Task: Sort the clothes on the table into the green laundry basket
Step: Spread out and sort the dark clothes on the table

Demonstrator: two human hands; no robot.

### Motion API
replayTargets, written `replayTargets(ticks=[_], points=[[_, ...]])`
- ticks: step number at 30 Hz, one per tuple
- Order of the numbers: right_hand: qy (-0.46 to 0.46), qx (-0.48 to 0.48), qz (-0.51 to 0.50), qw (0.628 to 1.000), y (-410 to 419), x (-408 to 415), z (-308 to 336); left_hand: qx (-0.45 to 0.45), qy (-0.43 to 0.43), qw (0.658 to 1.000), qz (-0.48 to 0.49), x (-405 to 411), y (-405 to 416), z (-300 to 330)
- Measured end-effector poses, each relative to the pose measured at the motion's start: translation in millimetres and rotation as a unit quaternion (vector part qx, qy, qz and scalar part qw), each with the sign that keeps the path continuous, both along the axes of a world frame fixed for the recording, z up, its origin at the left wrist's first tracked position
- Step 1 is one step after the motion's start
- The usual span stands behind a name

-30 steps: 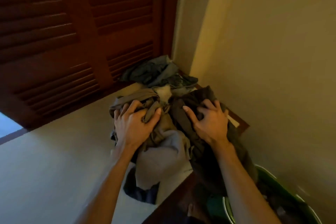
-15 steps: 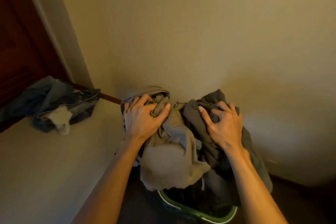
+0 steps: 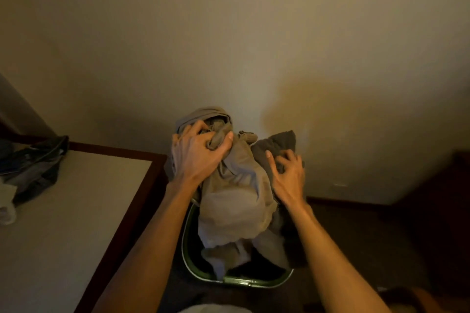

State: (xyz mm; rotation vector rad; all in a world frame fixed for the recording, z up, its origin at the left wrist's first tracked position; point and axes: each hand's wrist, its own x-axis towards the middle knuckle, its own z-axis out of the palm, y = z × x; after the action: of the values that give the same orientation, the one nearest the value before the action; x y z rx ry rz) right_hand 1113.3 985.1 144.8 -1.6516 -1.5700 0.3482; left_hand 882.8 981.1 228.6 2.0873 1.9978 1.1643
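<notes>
Left hand (image 3: 197, 154) clenched tight on a bunch of tan cloth (image 3: 234, 190), thumb pressed over the fold, fingers (image 3: 189, 132) curled into the crumpled top. Right hand (image 3: 288, 175) clawed into a dark grey garment (image 3: 276, 143) just to the right, fingertips dug in, thumb spread toward the tan cloth. Both forearms bare, reaching in from the near edge and angled toward each other, wrists bent slightly down. Bundle held directly above the green laundry basket (image 3: 236, 281), lower folds of the tan cloth hanging inside its rim; more dark fabric visible within, hard to make out. Basket on a dark floor (image 3: 368, 236), close against a plain cream wall (image 3: 229, 33). At left, a table (image 3: 63, 211) with a pale top and dark wooden edge, just beside the basket. On its far left corner, a heap of remaining clothes (image 3: 33, 168), dark grey and blue with something white at the near side. Warm, dim light; soft shadow of the bundle on the wall at right.
</notes>
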Motion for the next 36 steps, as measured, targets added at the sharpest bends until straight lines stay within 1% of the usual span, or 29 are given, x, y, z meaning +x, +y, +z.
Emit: replayTargets(ticks=[1,3,4,5,8,10,14,16,17,18,20,21,23,26,28,30,33,35,36], points=[[-0.013,-0.082,0.031,0.996,3.4,3.7,-20.6,-0.007,0.007,1.0,-0.005,0.1,3.9,-5.6],[-0.046,-0.247,0.077,0.965,3.4,14.8,-52.2,-0.018,0.012,1.0,-0.015,-0.2,9.8,-16.1],[-0.054,-0.298,0.08,0.95,0.3,21.1,-63.5,-0.024,0.009,1.0,-0.018,-0.9,11.3,-21.3],[-0.046,-0.323,0.069,0.943,-3.9,25.6,-71.1,-0.029,0.006,0.999,-0.021,-2.2,12.3,-26.7],[0.025,-0.327,0.01,0.945,-16.5,29.0,-79.2,-0.045,0.004,0.999,-0.026,-4.4,13.0,-40.3],[0.071,-0.322,0.001,0.944,-23.4,28.9,-81.2,-0.047,0.0,0.998,-0.036,2.5,12.5,-44.8],[0.112,-0.321,-0.018,0.94,-33.6,39.0,-96.6,-0.012,-0.023,0.998,-0.057,28.4,7.7,-41.9],[0.131,-0.314,-0.039,0.94,-37.7,45.5,-102.8,-0.023,-0.031,0.997,-0.066,41.7,8.0,-47.1],[0.146,-0.311,-0.056,0.937,-40.4,48.3,-105.2,-0.061,-0.024,0.995,-0.072,46.8,10.1,-56.9],[0.16,-0.313,-0.076,0.933,-44.1,50.8,-107.2,-0.126,-0.008,0.989,-0.082,49.7,12.5,-71.3],[0.173,-0.325,-0.107,0.923,-50.4,57.7,-115.2,-0.281,0.031,0.953,-0.112,48.5,14.6,-113.9],[0.171,-0.337,-0.117,0.918,-53.4,61.3,-120.4,-0.34,0.025,0.931,-0.129,44.3,12.6,-138.1],[0.16,-0.356,-0.128,0.912,-58.5,67.9,-128.1,-0.397,-0.019,0.905,-0.15,33.1,5.5,-177.7],[0.145,-0.354,-0.108,0.918,-60.2,66.5,-135.4,-0.42,-0.054,0.895,-0.141,20.9,-3.7,-206.6],[0.125,-0.365,-0.048,0.921,-58.5,54.6,-139.2,-0.434,-0.06,0.888,-0.14,16.4,-7.6,-218.8],[0.098,-0.39,0.007,0.916,-56.3,38.2,-149.8,-0.46,-0.044,0.875,-0.148,15.1,-10.1,-228.5],[0.057,-0.424,0.053,0.902,-46.6,21.1,-166.6,-0.521,0.016,0.836,-0.173,21.0,-8.1,-246.2],[-0.023,-0.453,0.095,0.886,-33.4,16.0,-177.3,-0.543,0.063,0.814,-0.196,24.6,-4.0,-264.5],[-0.065,-0.472,0.116,0.872,-26.0,13.6,-182.9,-0.55,0.086,0.806,-0.204,24.7,-2.7,-276.3]])
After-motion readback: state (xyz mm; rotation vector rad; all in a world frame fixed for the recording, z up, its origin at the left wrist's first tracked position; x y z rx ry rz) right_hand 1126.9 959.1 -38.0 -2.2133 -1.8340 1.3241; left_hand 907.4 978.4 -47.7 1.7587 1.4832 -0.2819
